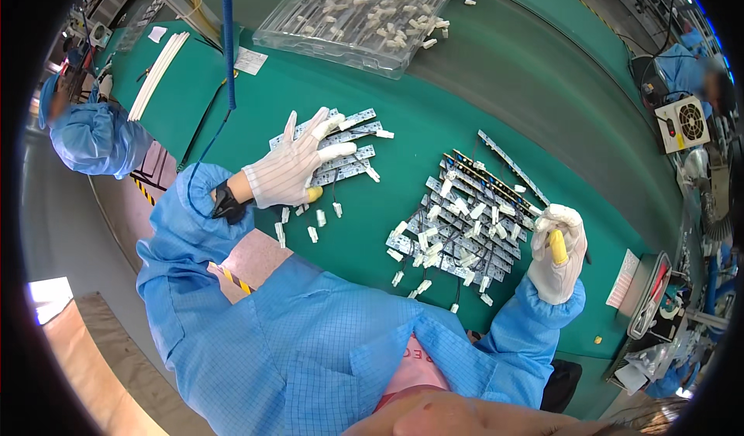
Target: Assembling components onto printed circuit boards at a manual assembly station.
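Note:
My left hand [293, 161], in a white striped glove with a yellow thumb tip, lies with fingers spread on a small group of LED circuit strips [358, 131]. White plug connectors on short dark wires hang from them. Toward the right, my right hand [559, 254], gloved the same way, is closed round the near end of a single LED strip [511, 166] that slants away from me. Its fingers hide that end, and a small dark tip shows beyond them. Beside it lies a large pile of LED strips [465, 230] with many white connectors.
A clear plastic tray [341, 29] of strips and connectors stands at the back. White rods [159, 75] lie at the far left. A blue coiled cord [227, 41] hangs over the green table. At right are a fan unit [686, 124] and a bin [649, 296]. Co-workers [97, 137] sit nearby.

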Demonstrator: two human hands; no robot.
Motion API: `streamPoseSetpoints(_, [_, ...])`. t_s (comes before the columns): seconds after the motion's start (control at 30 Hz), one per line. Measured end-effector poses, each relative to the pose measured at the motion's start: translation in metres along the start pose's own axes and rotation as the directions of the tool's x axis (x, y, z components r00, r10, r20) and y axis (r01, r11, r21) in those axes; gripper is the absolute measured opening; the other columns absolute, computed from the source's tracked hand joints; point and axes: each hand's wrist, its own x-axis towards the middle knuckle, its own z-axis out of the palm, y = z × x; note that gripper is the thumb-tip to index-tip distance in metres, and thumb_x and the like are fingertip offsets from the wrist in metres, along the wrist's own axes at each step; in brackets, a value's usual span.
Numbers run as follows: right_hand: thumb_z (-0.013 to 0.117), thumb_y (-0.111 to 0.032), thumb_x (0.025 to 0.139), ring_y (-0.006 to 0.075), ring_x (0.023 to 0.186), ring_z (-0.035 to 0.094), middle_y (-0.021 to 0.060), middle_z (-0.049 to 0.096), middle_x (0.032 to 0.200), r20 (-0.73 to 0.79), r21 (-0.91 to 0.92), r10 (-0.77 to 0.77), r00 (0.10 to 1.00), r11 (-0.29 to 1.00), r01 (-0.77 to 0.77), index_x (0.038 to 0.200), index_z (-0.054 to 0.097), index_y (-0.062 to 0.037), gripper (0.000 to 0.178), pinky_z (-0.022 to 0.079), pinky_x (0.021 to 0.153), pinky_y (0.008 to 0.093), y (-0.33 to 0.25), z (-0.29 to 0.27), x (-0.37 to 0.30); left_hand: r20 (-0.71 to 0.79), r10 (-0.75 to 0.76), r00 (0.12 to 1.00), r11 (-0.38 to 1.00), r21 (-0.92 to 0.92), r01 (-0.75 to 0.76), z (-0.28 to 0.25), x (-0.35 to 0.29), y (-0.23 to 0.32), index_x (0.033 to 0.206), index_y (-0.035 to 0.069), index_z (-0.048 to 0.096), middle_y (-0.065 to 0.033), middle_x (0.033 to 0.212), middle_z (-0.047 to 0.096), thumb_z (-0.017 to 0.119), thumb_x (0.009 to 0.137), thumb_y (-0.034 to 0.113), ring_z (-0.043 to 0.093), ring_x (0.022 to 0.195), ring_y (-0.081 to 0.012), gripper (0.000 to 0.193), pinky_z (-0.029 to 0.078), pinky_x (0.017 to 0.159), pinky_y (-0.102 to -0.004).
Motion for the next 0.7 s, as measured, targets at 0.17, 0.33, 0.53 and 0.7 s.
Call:
streamPoseSetpoints(0.17, [0.065,-0.033,0.086,0.0055,0.060,0.050,0.0041,0.059,0.084,-0.033,0.004,-0.022,0.999,1.000,0.022,0.108,0.055,-0.0030,0.039,0.033,0.046,0.0147,-0.001,-0.002,0.002,0.022,-0.140,0.990,0.990,-0.017,0.141,-0.004,0.008,0.016,0.140,0.024,0.034,-0.0194,0.147,0.018,0.078,0.064,0.027,0.012,0.139,-0.0414,0.088,0.009,0.104,-0.0680])
streamPoseSetpoints(0.33, [0.063,-0.031,0.087,0.0059,0.060,0.049,0.0040,0.058,0.084,-0.105,-0.018,-0.147,0.984,0.989,0.146,0.106,0.056,-0.0035,0.034,0.034,0.047,0.0150,0.003,-0.023,0.009,-0.089,-0.077,0.993,0.995,-0.067,0.071,0.007,0.007,0.009,0.136,0.026,0.038,-0.0188,0.147,0.021,0.069,0.064,0.007,0.013,0.138,-0.0449,0.081,0.009,0.105,-0.0660])
streamPoseSetpoints(0.53, [0.055,-0.026,0.091,0.0047,0.057,0.045,0.0011,0.056,0.082,-0.527,-0.098,-0.208,0.824,0.978,0.184,0.105,0.059,-0.0055,0.025,0.031,0.048,0.0153,0.022,-0.064,0.025,-0.255,0.044,0.966,0.997,0.065,-0.029,0.004,0.002,0.034,0.130,0.010,0.043,-0.0156,0.143,0.027,0.061,0.065,-0.001,0.017,0.136,-0.0463,0.068,0.007,0.103,-0.0719])
streamPoseSetpoints(0.7, [0.058,-0.029,0.088,0.0046,0.062,0.045,0.0007,0.056,0.080,-0.661,-0.032,-0.101,0.744,0.994,0.107,0.105,0.061,-0.0064,0.028,0.035,0.053,0.0158,0.048,-0.106,0.035,-0.281,-0.001,0.960,0.989,-0.140,-0.040,-0.024,-0.008,0.057,0.133,0.006,0.040,-0.0180,0.143,0.031,0.062,0.065,-0.002,0.018,0.136,-0.0464,0.072,0.007,0.102,-0.0719])
